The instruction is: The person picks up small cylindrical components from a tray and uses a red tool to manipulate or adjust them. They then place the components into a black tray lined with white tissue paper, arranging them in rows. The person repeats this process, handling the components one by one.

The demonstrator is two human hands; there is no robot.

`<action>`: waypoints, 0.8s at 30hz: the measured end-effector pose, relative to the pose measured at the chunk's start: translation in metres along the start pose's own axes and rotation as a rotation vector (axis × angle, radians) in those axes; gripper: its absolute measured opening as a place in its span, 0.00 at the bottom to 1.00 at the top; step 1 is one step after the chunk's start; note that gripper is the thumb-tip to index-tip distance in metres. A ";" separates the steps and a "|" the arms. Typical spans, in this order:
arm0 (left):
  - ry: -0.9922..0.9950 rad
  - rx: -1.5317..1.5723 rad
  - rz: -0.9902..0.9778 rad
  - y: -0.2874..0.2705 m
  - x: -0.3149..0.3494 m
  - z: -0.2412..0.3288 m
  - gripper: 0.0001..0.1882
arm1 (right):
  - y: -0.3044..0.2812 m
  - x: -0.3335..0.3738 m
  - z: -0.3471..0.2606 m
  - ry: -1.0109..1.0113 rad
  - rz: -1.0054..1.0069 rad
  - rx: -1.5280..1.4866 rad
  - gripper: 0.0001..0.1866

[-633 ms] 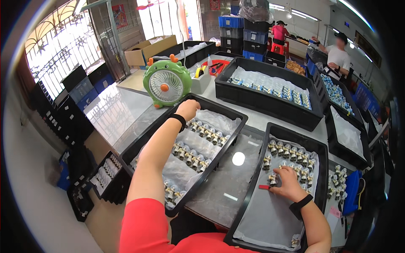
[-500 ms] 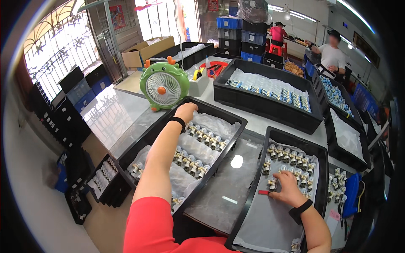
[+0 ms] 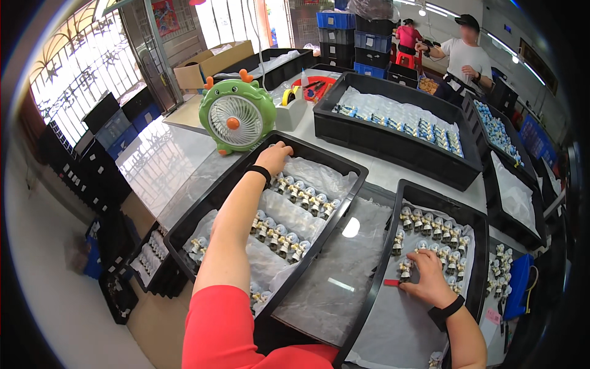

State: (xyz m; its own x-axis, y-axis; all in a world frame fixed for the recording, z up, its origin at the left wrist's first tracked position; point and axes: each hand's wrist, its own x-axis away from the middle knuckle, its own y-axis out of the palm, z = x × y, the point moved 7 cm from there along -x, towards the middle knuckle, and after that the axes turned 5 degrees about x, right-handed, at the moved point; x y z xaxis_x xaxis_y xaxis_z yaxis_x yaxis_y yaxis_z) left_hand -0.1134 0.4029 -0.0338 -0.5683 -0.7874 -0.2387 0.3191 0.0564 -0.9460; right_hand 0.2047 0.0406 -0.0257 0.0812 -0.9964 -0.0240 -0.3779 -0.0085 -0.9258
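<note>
My left hand (image 3: pixel 274 157) reaches into the far end of a black tray (image 3: pixel 167 237) on the left. Its fingers are curled, and what lies under them is hidden. Beside it, rows of small grey-haired figurines (image 3: pixel 284 240) lie between sheets of white wrapping. Over the right-hand black tray (image 3: pixel 372 301), my right hand (image 3: pixel 428 280) closes its fingers and thumb about one figurine (image 3: pixel 405 269). Near that thumb a small red strip (image 3: pixel 391 283) shows. More figurines (image 3: pixel 437 227) stand in rows at this tray's far end, on a pale sheet.
A green cartoon-shaped fan (image 3: pixel 238 117) stands behind the left tray, next to a tape dispenser (image 3: pixel 290 112). Beyond lies a big black tray (image 3: pixel 393 144) of blue figurines. Loose figurines (image 3: pixel 499 277) and a blue pouch (image 3: pixel 519 286) are at right. A person (image 3: pixel 467 58) stands at the back.
The whole view has shifted slightly. My left hand's fingers have lifted a little at the tray's far end; my right hand stays about the same figurine. The person at the back has come nearer.
</note>
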 end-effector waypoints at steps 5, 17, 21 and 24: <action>-0.051 -0.027 -0.011 -0.002 0.002 0.001 0.13 | -0.002 0.001 0.000 0.009 0.036 -0.008 0.36; -0.519 0.210 0.274 -0.007 0.001 -0.039 0.13 | -0.001 0.000 0.001 0.016 0.015 -0.021 0.36; -0.444 0.257 0.159 -0.001 -0.002 -0.034 0.29 | 0.001 0.001 0.004 0.007 0.022 -0.018 0.36; -0.374 0.225 -0.071 0.013 -0.002 -0.019 0.40 | 0.000 0.002 0.005 0.020 0.021 -0.022 0.36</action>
State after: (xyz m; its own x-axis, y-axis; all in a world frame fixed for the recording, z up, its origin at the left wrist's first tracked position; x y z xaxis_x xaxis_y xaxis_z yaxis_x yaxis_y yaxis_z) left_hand -0.1222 0.4169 -0.0495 -0.2943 -0.9549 -0.0403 0.4703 -0.1080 -0.8759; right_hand 0.2095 0.0389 -0.0277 0.0549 -0.9979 -0.0355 -0.3998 0.0106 -0.9165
